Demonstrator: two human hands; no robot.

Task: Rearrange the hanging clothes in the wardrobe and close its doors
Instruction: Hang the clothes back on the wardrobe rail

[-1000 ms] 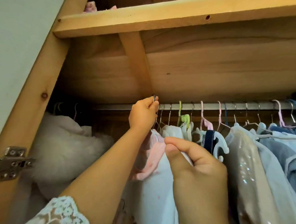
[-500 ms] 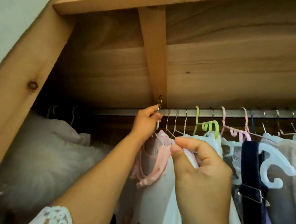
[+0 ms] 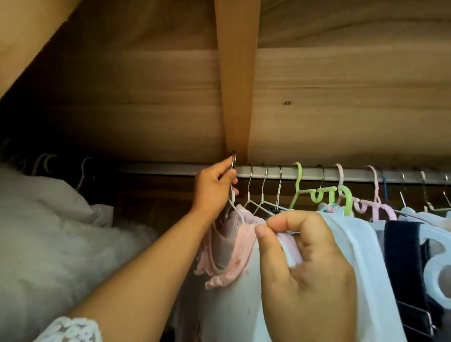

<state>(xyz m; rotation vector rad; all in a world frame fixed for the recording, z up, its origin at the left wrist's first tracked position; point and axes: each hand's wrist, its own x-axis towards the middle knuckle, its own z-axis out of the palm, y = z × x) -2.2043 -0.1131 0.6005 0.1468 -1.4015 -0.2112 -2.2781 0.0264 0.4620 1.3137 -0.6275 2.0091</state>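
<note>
A metal rail (image 3: 298,171) runs across the wardrobe under a wooden shelf. My left hand (image 3: 215,190) grips the wire hook of a hanger (image 3: 233,161) at the rail; its hook stands above the rail, close to the wooden brace. A pink garment (image 3: 232,252) hangs from that hanger. My right hand (image 3: 302,272) pinches pink and white cloth (image 3: 289,246) at the garment's shoulder. Several more hangers, wire, green (image 3: 299,190) and pink (image 3: 376,190), crowd the rail to the right with clothes on them.
A white fluffy garment (image 3: 46,234) fills the left part of the wardrobe, with a few hooks in the dark behind it. A vertical wooden brace (image 3: 237,77) meets the rail just above my left hand. A dark strap (image 3: 401,252) and a white plastic hanger (image 3: 447,268) hang at right.
The view has moved in closer and lower. My left hand still grips the hook at the rail below the brace, and my right hand keeps its pinch on the cloth.
</note>
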